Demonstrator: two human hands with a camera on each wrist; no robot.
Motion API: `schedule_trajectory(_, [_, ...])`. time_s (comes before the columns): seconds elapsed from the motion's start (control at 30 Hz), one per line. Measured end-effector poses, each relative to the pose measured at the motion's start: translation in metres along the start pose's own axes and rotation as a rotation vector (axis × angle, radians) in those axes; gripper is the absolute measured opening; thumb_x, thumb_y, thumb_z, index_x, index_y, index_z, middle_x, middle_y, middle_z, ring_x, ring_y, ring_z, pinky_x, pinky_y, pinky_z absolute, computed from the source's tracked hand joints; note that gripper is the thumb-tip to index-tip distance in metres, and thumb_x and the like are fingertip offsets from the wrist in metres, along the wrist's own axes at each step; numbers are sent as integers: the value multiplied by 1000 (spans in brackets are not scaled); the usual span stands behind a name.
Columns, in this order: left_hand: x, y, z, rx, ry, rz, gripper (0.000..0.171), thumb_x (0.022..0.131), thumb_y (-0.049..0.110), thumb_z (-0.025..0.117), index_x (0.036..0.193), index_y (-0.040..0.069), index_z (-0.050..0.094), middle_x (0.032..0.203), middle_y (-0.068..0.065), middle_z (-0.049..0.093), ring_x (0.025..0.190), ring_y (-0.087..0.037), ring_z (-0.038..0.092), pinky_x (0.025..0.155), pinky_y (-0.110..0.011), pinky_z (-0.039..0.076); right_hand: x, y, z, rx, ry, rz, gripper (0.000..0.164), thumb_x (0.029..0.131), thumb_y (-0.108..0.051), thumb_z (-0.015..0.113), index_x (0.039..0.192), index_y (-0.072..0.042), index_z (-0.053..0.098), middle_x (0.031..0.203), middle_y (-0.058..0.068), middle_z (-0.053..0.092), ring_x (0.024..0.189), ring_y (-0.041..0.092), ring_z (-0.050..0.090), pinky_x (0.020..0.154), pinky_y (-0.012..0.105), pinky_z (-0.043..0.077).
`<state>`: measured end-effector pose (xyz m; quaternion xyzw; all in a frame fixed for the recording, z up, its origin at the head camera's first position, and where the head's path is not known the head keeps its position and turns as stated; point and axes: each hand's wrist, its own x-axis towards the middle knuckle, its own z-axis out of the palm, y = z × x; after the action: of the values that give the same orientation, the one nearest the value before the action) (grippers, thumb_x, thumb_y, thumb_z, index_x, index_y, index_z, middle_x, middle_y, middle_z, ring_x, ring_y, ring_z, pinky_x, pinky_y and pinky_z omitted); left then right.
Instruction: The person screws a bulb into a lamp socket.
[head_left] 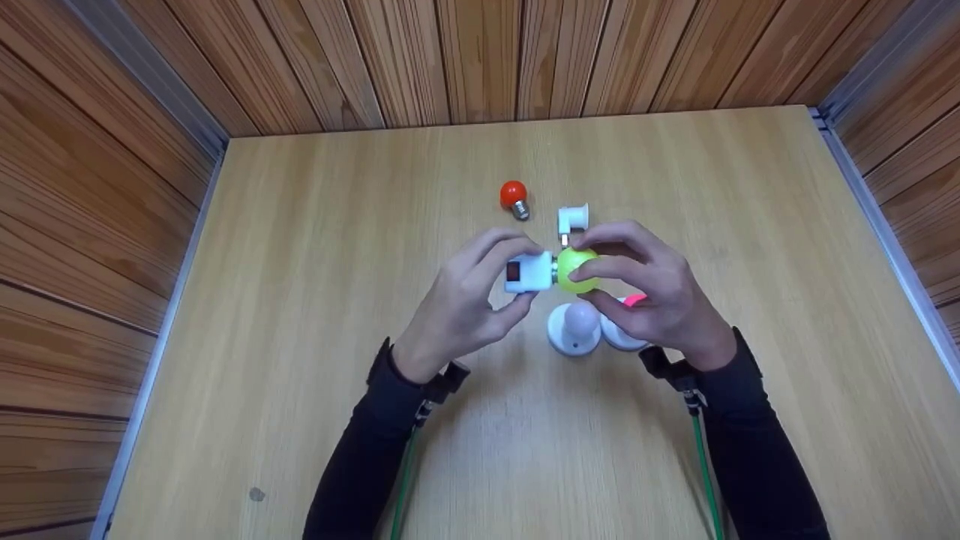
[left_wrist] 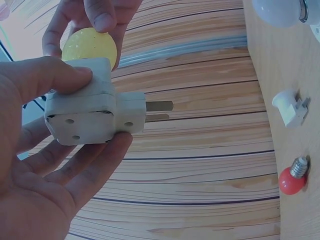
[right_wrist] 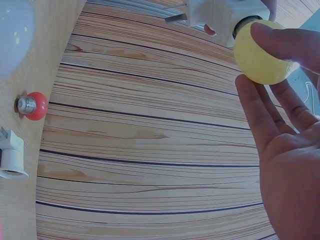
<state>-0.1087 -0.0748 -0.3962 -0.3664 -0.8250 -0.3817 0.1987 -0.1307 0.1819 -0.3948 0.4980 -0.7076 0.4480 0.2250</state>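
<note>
In the head view my left hand (head_left: pixel 469 300) grips a white plug-in bulb socket (head_left: pixel 534 274) between thumb and fingers. Two flat metal prongs (left_wrist: pixel 160 105) stick out of the socket's side in the left wrist view. My right hand (head_left: pixel 664 292) pinches a yellow light bulb (head_left: pixel 571 261) by its globe, thumb on one side and fingers on the other. The bulb lies in line with the socket, its metal base at the socket's mouth, with some screw thread showing between them. Both are held up above the table.
Beyond the hands lie a red bulb (head_left: pixel 513 193) and another white plug-in socket (head_left: pixel 574 217). Below the right hand stand a white bulb (head_left: pixel 581 321) on a round base and a second round base (head_left: pixel 621 335) with a pink bulb, partly hidden. Wood-panelled walls (head_left: pixel 480 60) border the table.
</note>
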Motion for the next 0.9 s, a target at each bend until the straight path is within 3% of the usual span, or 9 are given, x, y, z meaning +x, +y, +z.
schedule_trajectory(0.4, [2,0,0,20,1,12,45,90,9,82,131,2,65,127,-11,69,110,-20,67,95,-24,62,1,-2,-4,9,-29,81,25,96,-18,78,111,2,75,123,28,64,122,23,67,112,20,55])
schedule_trajectory(0.63, [3,0,0,12,-4,5,42,92,9,81,130,2,65,127,-11,68,109,-21,66,94,-24,62,1,-2,-4,-2,-31,94,29,85,1,84,112,3,74,122,28,66,120,25,68,112,19,55])
schedule_trajectory(0.9, [1,1,-1,30,-14,1,44,91,9,82,130,3,65,126,-11,69,109,-21,67,95,-24,62,-2,-4,-5,-40,-61,162,38,82,0,87,118,2,73,122,26,69,119,24,68,115,17,52])
